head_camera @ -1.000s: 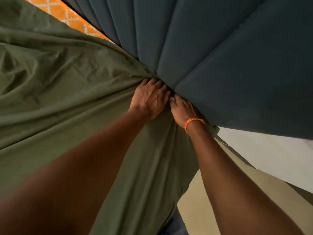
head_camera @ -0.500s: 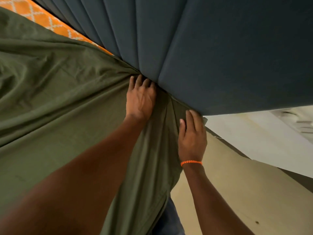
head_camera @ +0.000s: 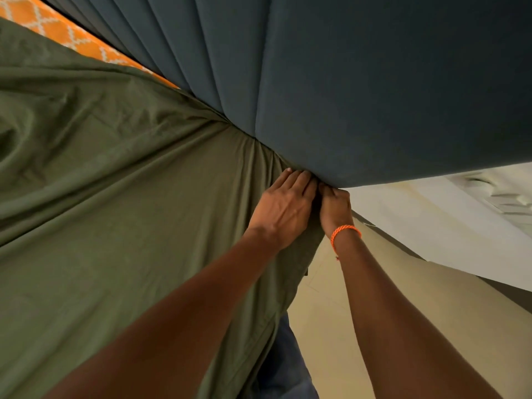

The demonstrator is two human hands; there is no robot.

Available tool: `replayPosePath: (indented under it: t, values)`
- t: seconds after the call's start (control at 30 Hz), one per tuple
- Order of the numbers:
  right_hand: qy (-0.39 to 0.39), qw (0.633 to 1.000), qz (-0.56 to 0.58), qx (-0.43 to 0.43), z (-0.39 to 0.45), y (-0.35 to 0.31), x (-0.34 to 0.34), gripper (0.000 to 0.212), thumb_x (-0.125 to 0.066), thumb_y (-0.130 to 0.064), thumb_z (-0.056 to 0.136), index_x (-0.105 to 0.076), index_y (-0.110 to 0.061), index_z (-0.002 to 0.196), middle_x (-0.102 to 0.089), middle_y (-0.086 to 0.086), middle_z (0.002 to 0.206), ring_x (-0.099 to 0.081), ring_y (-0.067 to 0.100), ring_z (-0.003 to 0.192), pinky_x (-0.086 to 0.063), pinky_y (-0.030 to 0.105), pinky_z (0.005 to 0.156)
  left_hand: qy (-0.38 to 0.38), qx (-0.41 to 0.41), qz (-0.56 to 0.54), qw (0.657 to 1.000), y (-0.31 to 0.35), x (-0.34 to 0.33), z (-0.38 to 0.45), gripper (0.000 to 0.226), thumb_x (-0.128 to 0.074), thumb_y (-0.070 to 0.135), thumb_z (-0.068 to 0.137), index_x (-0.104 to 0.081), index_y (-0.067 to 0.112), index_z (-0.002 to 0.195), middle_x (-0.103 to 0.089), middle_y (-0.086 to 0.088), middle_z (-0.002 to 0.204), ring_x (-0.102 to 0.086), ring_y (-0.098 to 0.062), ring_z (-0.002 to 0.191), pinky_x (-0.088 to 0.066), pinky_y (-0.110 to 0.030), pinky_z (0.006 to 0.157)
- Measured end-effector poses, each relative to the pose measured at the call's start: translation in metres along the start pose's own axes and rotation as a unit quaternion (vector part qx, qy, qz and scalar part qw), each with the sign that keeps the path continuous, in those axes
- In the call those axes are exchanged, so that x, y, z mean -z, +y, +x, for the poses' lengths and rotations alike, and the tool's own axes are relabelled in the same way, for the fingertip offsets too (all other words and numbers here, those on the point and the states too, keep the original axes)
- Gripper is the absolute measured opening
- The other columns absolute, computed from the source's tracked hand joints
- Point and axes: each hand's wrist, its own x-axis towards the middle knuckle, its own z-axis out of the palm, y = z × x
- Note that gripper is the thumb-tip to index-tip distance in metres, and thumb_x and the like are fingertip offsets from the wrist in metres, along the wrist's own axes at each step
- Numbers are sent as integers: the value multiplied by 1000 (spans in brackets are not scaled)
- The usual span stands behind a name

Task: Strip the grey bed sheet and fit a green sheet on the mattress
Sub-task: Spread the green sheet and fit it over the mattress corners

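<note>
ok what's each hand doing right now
Left hand: open, straight fingers pressing the green sheet in at the padded headboard.
Right hand: fingers curled at the sheet's corner; grip cannot be told.

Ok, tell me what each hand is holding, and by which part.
Both hands work the green sheet at its gathered corner by the headboard. The left hand presses it flat-fingered; the right hand looks curled on the edge, its grip hidden.

We count two hands, the left hand [head_camera: 283, 210] and the right hand [head_camera: 335, 210], one green sheet [head_camera: 121, 197], one padded dark headboard [head_camera: 374, 82], one orange bracelet [head_camera: 344, 230], one strip of orange patterned mattress [head_camera: 60, 30]
</note>
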Motion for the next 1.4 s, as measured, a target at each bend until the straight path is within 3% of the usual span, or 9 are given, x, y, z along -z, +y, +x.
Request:
replayPosePath:
  t: [0.17,0.4,0.57,0.73,0.83,0.93,1.1,1.23,1.4]
  values:
    - [-29,997,52,-50,5,3,8,45,-45,-34,109,-48,-7,145,-52,14,146,-53,32,127,-42,35,101,-33,-14,50,998,-1,-3,-5,56,-23,35,113,-28,11,164,-32,-12,168,-27,-28,158,-17,-46,131]
    - [114,958,254,-61,-63,77,-14,30,-57,-18,94,-79,-16,115,-78,5,111,-68,14,102,-54,47,103,-85,-33,48,995,-14,12,31,51,-27,39,111,-51,15,149,-57,-8,150,-50,-25,140,-30,-40,125]
    - [67,974,202,-81,-105,116,-35,48,-42,-50,92,-72,-29,123,-73,-2,120,-66,22,115,-53,51,105,-210,13,-48,976,-36,39,61,43,-36,42,112,-58,28,147,-56,-11,152,-53,-32,137,-39,-43,116]
    - [45,988,117,-94,-114,136,-34,33,-49,-12,100,-74,-28,115,-75,-4,109,-69,19,102,-57,46,97,-30,69,-18,997,6,10,12,37,-47,21,107,-65,26,139,-65,-1,142,-53,-23,140,-41,-41,119]
    - [68,995,0,-66,-114,147,-27,13,-63,-11,92,-75,-16,87,-75,7,82,-69,25,78,-58,43,76,44,105,-85,990,28,-12,-51,50,-39,19,109,-44,28,158,-37,7,167,-22,-23,160,-21,-48,130]
    - [97,985,-130,-58,-110,151,-15,12,-72,-20,91,-78,-9,88,-75,18,89,-69,39,87,-52,36,73,39,134,-55,989,38,-22,-134,55,-28,27,115,-15,29,168,-10,9,176,1,-17,163,-12,-46,131]
    - [219,966,-18,-137,-107,103,-29,9,-65,-10,93,-71,-11,100,-72,24,99,-68,43,93,-49,39,74,105,223,-95,964,-1,-19,-210,48,-46,24,112,-43,24,159,-32,8,170,-24,-17,159,-29,-45,126]
    - [327,937,-40,111,-135,47,-47,23,-47,-11,95,-59,-20,112,-71,12,88,-66,38,82,-48,43,67,200,375,-108,899,-61,-1,-223,35,-57,22,105,-61,21,140,-55,4,154,-51,-22,139,-45,-43,109]
    - [83,886,-100,445,-154,-16,-129,18,-58,-7,98,-68,-13,112,-72,3,105,-65,25,95,-50,37,82,246,491,-129,825,-140,27,-207,29,-52,30,103,-57,20,131,-60,-4,121,-59,-30,107,-53,-48,87]
